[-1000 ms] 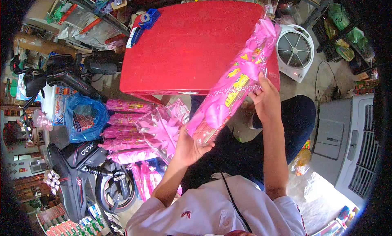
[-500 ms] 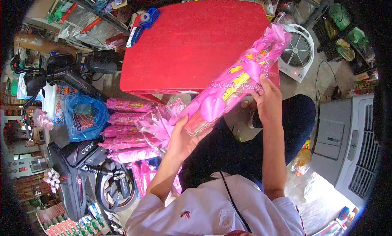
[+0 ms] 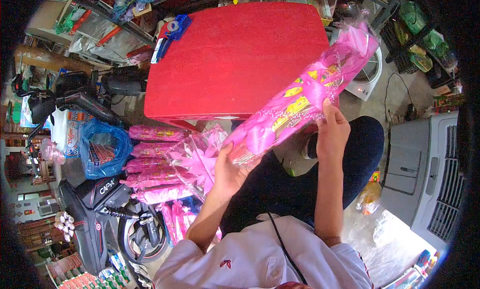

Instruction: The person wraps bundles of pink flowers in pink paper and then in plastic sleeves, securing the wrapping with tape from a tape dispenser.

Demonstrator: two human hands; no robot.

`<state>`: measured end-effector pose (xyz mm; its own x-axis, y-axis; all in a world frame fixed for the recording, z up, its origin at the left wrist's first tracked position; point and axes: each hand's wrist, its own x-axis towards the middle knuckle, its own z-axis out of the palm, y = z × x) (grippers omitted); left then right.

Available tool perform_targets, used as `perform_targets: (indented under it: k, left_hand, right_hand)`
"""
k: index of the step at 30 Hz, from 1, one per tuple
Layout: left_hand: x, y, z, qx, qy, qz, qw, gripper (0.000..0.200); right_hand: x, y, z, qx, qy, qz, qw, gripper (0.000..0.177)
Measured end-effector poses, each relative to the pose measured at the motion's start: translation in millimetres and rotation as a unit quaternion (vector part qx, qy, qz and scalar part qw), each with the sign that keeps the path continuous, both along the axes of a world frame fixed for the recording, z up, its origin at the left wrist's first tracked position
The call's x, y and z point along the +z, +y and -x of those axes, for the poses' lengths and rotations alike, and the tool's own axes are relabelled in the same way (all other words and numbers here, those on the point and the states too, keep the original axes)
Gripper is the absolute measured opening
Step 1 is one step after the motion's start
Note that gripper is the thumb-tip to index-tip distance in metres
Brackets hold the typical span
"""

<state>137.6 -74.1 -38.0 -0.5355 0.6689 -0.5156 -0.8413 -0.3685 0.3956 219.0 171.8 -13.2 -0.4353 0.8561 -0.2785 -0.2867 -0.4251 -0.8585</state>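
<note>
A long pink package (image 3: 295, 104) in clear wrap, with pink ribbon petals, a beaded trim and yellow lettering, slants over the near right edge of the red table (image 3: 225, 54). My left hand (image 3: 231, 173) grips its lower end, thumb on top. Higher up, my right hand (image 3: 331, 121) pinches the package's side near a ribbon petal. To the left of my left hand, several similar pink packages (image 3: 157, 150) lie in a row, and a frilled pink one (image 3: 200, 161) rests beside them, close to my wrist.
A tape dispenser (image 3: 172, 31) sits at the table's far left corner. Behind the package's top stands a white fan (image 3: 367, 81). Left are a blue plastic bag (image 3: 105, 149) and a black motorbike (image 3: 82, 224); a grey appliance (image 3: 420, 174) stands at right.
The package has shifted slightly right, its upper end covering more of the fan. Both hands have kept their hold. The view has moved a little.
</note>
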Motion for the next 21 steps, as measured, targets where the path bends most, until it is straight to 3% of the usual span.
perform_targets:
  k: [5,8,14,18,21]
  left_hand:
    - [-12,-1,-5,-0.020,0.037,0.024,0.999,0.063]
    - [-28,-12,-3,-0.068,0.007,-0.034,0.997,0.068]
    - [-28,-26,19,-0.191,0.185,-0.006,0.964,0.086]
    - [1,0,50,-0.294,0.254,-0.037,0.920,0.098]
    - [23,35,50,-0.238,0.298,-0.056,0.923,0.100]
  right_hand:
    - [33,0,-11,0.002,-0.038,-0.022,0.999,0.016]
    - [34,5,-15,-0.004,-0.039,-0.047,0.998,0.016]
    - [40,11,-26,0.050,-0.030,-0.112,0.992,0.017]
    - [41,5,-32,0.101,-0.041,-0.128,0.986,0.014]
    - [59,-18,-24,0.180,-0.038,-0.155,0.971,0.012]
